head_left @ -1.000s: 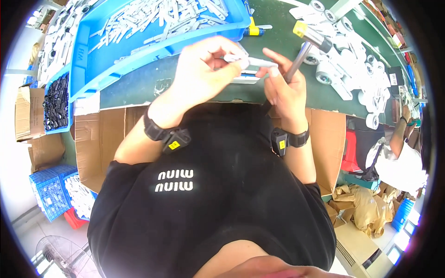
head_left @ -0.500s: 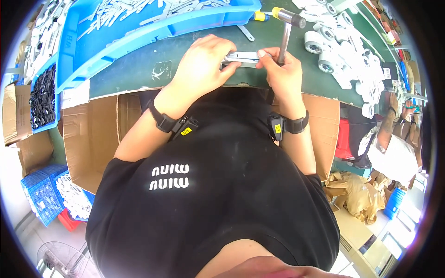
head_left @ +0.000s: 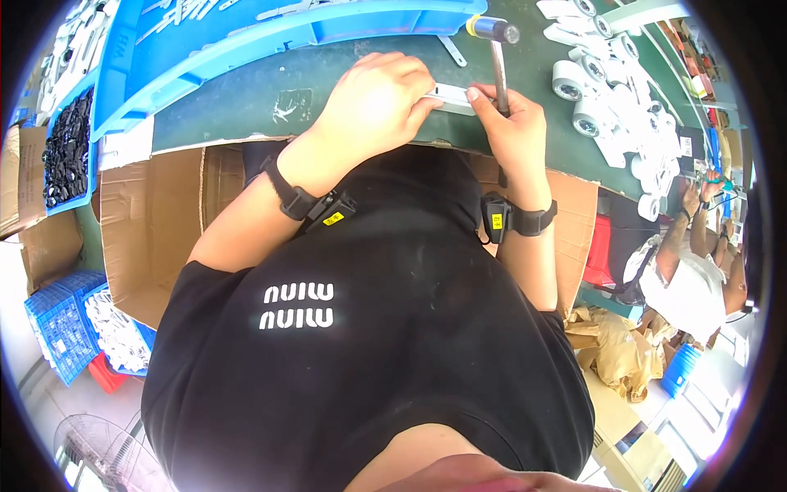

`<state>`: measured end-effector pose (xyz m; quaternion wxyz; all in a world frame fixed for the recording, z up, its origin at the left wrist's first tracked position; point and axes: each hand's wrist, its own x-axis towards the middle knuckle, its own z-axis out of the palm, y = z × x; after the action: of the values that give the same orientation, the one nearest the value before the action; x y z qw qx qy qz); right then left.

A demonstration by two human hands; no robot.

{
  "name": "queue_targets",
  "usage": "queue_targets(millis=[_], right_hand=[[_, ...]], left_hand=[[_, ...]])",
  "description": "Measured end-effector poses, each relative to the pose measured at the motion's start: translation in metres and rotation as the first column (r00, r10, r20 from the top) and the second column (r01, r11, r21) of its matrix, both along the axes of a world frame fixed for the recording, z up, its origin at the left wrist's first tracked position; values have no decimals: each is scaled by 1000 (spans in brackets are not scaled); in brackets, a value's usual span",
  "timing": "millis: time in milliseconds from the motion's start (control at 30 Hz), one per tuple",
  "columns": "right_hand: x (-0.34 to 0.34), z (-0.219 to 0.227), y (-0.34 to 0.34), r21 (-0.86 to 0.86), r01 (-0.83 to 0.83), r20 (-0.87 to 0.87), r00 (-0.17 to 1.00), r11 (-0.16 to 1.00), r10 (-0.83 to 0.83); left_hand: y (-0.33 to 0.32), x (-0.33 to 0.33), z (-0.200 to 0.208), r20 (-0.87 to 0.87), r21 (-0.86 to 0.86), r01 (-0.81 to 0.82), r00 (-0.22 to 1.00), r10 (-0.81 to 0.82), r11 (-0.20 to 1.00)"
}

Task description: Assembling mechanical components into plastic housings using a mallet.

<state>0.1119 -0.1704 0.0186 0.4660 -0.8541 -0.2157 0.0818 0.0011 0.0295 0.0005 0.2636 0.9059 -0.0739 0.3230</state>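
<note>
Above the near edge of the green table, my left hand (head_left: 373, 102) is closed around the left end of a narrow, pale grey bar (head_left: 453, 95). The hand covers that end. My right hand (head_left: 521, 135) is wrapped round the handle of a hammer (head_left: 498, 70), which stands nearly upright with its yellow-and-black head (head_left: 494, 30) above the fist. The right thumb presses on the bar's right end while the hammer stays in the same hand. Beyond the hands, a loose flat strip (head_left: 456, 54) lies beside the blue tray.
A big blue tray (head_left: 287, 41) holding grey strips spans the far left. White wheeled parts (head_left: 586, 86) are heaped at the right. Black pieces (head_left: 67, 156) fill a bin at the left. An open cardboard box (head_left: 152, 238) is under the table edge. Another person (head_left: 684, 275) works at far right.
My left hand has slid along the bar and covers more of it. The right hand and hammer have shifted slightly, the grip still closed. The whole view has moved a little.
</note>
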Motion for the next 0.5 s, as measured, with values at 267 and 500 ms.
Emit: queue_targets(millis=[267, 500], right_hand=[[0, -1, -1, -41, -60, 46, 997, 997, 62], [1, -2, -3, -60, -40, 99, 994, 997, 46]], left_hand=[[-16, 9, 4, -102, 132, -49, 993, 63, 990], [-24, 5, 11, -131, 154, -38, 990, 59, 987]])
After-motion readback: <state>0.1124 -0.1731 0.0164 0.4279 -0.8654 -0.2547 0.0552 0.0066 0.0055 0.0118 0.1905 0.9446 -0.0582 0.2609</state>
